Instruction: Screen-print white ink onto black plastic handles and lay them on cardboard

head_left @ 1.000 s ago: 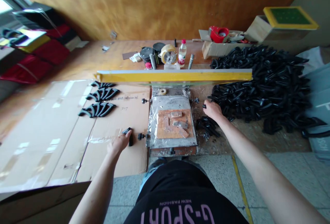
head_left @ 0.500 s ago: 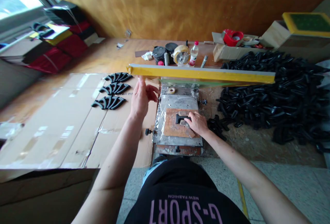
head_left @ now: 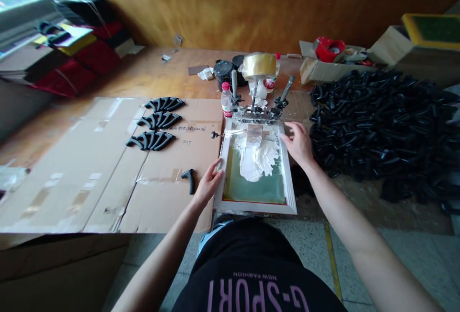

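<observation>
A screen-printing frame [head_left: 292,192] lies lowered over the work base in front of me. White ink [head_left: 257,163] is spread on the upper part of its green mesh, and a flat squeegee blade [head_left: 254,135] rests in the ink. My left hand [head_left: 207,183] is at the frame's left rail, its fingertips by the edge and a little apart. Beside the upper right rail is my right hand [head_left: 299,144], fingers spread and holding nothing. One black curved handle [head_left: 190,181] lies alone on the cardboard left of my left hand. What lies under the mesh is hidden.
Three rows of black handles [head_left: 153,140] sit on the cardboard sheet [head_left: 89,168]. A large heap of handles [head_left: 377,125] covers the right side. Clamps [head_left: 280,103], bottles [head_left: 226,98], a tape roll [head_left: 259,65] and black tubs [head_left: 223,73] stand behind the frame.
The frame has swung down from its raised position and covers the base. My right hand has let go of a black handle and moved up to the right rail; my left hand has come down.
</observation>
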Motion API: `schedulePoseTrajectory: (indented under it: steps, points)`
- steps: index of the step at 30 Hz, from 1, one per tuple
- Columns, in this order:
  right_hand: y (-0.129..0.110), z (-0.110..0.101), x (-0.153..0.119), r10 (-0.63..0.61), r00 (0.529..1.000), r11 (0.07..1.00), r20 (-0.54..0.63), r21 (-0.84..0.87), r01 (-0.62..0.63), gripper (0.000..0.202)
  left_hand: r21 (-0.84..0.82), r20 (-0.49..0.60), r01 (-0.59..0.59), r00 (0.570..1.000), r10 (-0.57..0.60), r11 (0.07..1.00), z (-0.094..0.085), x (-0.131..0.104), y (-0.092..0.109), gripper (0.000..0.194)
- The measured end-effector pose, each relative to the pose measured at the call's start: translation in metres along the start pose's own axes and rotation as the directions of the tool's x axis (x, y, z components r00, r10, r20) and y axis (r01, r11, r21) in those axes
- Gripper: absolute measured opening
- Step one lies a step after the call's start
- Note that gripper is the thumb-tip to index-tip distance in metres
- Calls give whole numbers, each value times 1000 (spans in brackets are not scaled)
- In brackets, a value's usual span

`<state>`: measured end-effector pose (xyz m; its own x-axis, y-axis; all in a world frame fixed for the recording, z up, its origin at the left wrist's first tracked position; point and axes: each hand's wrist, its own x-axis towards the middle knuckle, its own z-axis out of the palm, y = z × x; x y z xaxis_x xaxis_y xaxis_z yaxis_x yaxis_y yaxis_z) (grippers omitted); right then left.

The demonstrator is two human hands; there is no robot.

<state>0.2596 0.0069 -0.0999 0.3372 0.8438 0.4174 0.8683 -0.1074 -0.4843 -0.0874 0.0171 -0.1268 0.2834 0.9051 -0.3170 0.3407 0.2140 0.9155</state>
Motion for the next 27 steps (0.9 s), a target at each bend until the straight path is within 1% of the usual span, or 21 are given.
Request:
schedulePoseTrajectory:
  steps: [2, 3, 4, 6, 8, 9, 11, 13, 14, 15, 16, 19, 20, 21, 23, 24, 25, 26, 27]
  points:
    - [-32, 12, 15, -172, 982, 985, 75, -12, 173, 58, 82, -5, 15, 1000, -15, 996, 6, 9, -19, 72]
    - [-48, 19, 18, -227, 964, 972, 140, -33, 234, 60, 122, -4, 15, 1000, -15, 992, 7, 13, -25, 70]
    - [-61, 25, 19, -258, 941, 960, 219, -50, 275, 54, 156, -11, 13, 1000, -11, 988, 8, 16, -29, 69]
    - [-77, 35, 12, -267, 887, 947, 377, -66, 313, 32, 180, -15, 11, 1000, -9, 984, 7, 19, -31, 67]
    - [-79, 37, -4, -281, 824, 934, 491, -59, 354, 11, 151, -20, 16, 1000, -13, 988, 6, 19, -30, 67]
    - [-77, 34, -14, -316, 789, 917, 527, -42, 396, 9, 125, -28, 22, 999, -19, 992, 6, 18, -30, 68]
    - [-69, 24, -34, -440, 697, 855, 566, 26, 518, 18, 67, -39, 32, 999, -29, 997, 6, 17, -28, 68]
    - [-63, 12, -46, -567, 579, 776, 586, 143, 615, 23, 20, -44, 47, 998, -46, 999, 7, 15, -26, 68]
    - [-62, 7, -49, -606, 535, 750, 589, 199, 631, 23, 1, -46, 57, 997, -57, 998, 8, 15, -25, 68]
    - [-61, 4, -51, -623, 518, 743, 586, 235, 627, 21, -17, -47, 66, 997, -66, 998, 9, 14, -24, 69]
    - [-62, 2, -51, -618, 536, 755, 576, 244, 609, 19, -33, -49, 74, 996, -75, 997, 9, 13, -22, 69]
    - [-64, 6, -57, -544, 671, 824, 503, 168, 542, 22, -52, -50, 76, 996, -78, 996, 9, 11, -19, 70]
    - [-64, 8, -61, -535, 694, 830, 481, 149, 537, 24, -51, -49, 70, 996, -72, 996, 9, 11, -19, 70]
    - [-63, 9, -67, -544, 694, 824, 472, 145, 548, 26, -50, -48, 62, 997, -64, 997, 9, 11, -19, 70]
    - [-63, 10, -75, -591, 645, 789, 485, 179, 588, 26, -49, -45, 46, 998, -48, 998, 9, 10, -18, 69]
    - [-63, 10, -76, -602, 631, 781, 489, 196, 593, 23, -49, -44, 40, 998, -42, 998, 9, 10, -17, 70]
    - [-65, 10, -72, -596, 641, 789, 484, 202, 581, 19, -47, -39, 37, 998, -39, 998, 8, 9, -16, 70]
    - [-68, 10, -64, -570, 677, 813, 466, 196, 549, 17, -44, -31, 36, 999, -37, 998, 7, 8, -13, 70]
    - [-71, 11, -52, -526, 728, 846, 439, 185, 500, 17, -43, -17, 35, 999, -35, 998, 5, 7, -8, 71]
